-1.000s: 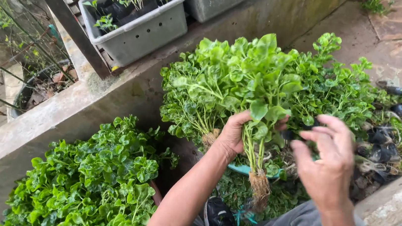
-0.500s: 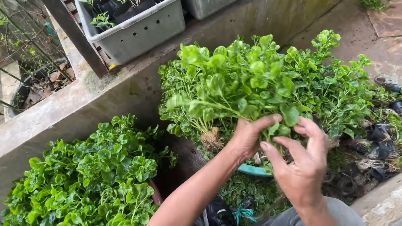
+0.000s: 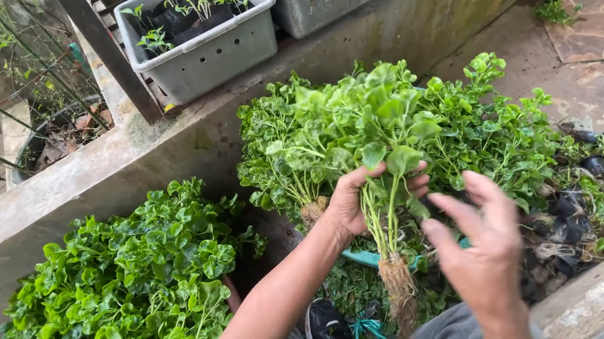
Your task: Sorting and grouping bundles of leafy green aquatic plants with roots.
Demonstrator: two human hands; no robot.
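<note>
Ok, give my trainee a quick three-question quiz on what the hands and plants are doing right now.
1. True or false: the left hand grips a bunch of leafy greens by the stems.
2. Multiple choice: where is the right hand? A) open beside the bunch, B) inside the grey planter box, C) on the concrete ledge.
3. Short answer: what hangs from the plant at the front of the bunch?

Key: 1 true; 2 A; 3 a root clump.
</note>
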